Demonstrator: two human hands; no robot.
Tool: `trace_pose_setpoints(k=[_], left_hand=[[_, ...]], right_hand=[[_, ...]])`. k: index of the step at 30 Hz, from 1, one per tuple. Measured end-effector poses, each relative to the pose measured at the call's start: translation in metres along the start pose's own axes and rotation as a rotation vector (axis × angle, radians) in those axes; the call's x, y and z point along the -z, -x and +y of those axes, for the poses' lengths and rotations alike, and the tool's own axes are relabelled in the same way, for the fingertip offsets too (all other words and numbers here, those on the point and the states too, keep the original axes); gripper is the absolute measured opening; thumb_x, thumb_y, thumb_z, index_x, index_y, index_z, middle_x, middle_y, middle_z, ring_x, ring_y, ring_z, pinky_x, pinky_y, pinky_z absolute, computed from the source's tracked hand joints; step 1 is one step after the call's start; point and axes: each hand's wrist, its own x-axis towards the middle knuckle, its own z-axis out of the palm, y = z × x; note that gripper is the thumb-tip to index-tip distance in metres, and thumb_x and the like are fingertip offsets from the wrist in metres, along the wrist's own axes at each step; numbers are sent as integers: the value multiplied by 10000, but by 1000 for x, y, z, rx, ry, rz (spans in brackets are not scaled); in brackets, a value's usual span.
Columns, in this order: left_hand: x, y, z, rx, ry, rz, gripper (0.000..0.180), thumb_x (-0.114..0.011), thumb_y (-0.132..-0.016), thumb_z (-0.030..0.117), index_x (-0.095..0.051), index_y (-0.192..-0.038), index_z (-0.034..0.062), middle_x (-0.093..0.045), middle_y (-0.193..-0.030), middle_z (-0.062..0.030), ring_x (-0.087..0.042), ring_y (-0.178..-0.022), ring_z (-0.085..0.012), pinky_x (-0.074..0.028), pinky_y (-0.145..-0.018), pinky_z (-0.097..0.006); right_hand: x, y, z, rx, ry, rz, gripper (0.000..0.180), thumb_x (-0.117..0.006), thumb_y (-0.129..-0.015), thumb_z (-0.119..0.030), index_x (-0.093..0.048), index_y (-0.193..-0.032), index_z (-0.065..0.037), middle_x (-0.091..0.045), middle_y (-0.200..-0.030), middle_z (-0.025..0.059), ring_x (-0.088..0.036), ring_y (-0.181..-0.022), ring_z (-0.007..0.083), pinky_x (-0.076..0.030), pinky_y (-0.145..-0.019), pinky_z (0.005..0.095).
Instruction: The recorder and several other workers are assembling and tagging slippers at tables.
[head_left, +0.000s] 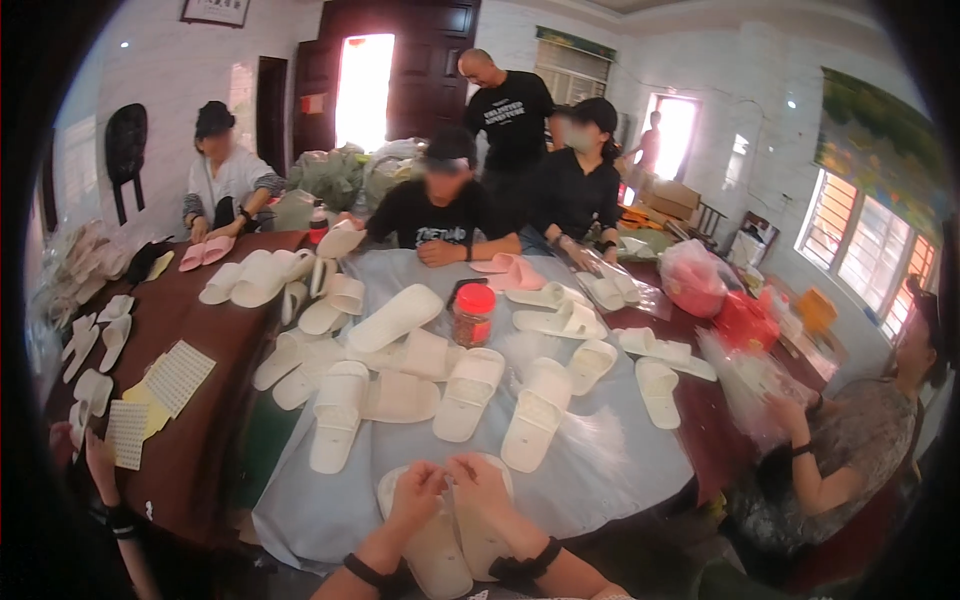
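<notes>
Directly in front of me a pair of white slide slippers (438,562) lies side by side, toes away, at the near edge of the grey cloth (330,520). Over their straps, my left hand (417,494) is closed in a pinch. My right hand (482,492) pinches just beside it, the fingertips of both nearly meeting. Whatever sits between the fingers is too small to make out. Beyond my hands, more white slippers (470,395) spread across the cloth, some stacked. A bundle of fine clear strands (592,440) rests to the right of them.
A red-lidded jar (473,315) stands among the slippers. Pink slippers (510,270) lie farther back. Sticker sheets (180,378) are on the dark red tabletop at left. Several people sit or stand around the table; one at right handles clear plastic bags (745,385). Red bags (745,318) lie there too.
</notes>
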Motion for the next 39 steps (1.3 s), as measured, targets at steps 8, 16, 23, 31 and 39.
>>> trace_pose_setpoints(k=[8, 16, 23, 31, 39], left_hand=[[2, 1, 7, 24, 185, 160, 80, -484, -870, 107, -484, -842, 32, -524, -670, -22, -479, -594, -78, -413, -560, -210], [1, -2, -6, -10, 92, 87, 87, -493, -860, 114, -484, -846, 29, -531, -672, -23, -501, -607, -83, -422, -563, -219], [0, 1, -1, -12, 73, 84, 114, -514, -853, 130, -496, -851, 17, -536, -669, -33, -510, -613, -94, -427, -569, -228], [-1, -5, -6, -37, -31, 62, 99, -508, -858, 109, -493, -845, 12, -530, -660, -31, -495, -589, -83, -419, -543, -216], [-1, 1, -12, -72, -121, 98, 147, -510, -848, 140, -504, -868, -5, -572, -671, -103, -548, -603, -170, -433, -570, -277]], right_hand=[[4, 3, -6, 605, 495, 178, 169, -611, -743, -151, -599, -877, -48, -587, -773, 97, -546, -842, 210, -429, -731, 322], [11, -5, 22, 302, 564, -152, 247, -674, -674, -216, -600, -841, -49, -573, -881, 124, -515, -852, 276, -398, -794, 353], [21, -31, 20, 124, 839, -131, 309, -625, -709, -331, -627, -792, -33, -608, -811, 168, -578, -772, 327, -462, -687, 388], [13, -45, 27, 56, 750, -245, 337, -600, -724, -347, -619, -815, -22, -620, -820, 149, -587, -802, 299, -456, -715, 381], [23, -25, 1, -130, 1077, -109, 411, -534, -752, -459, -631, -816, -65, -635, -805, 112, -597, -781, 301, -459, -683, 380]])
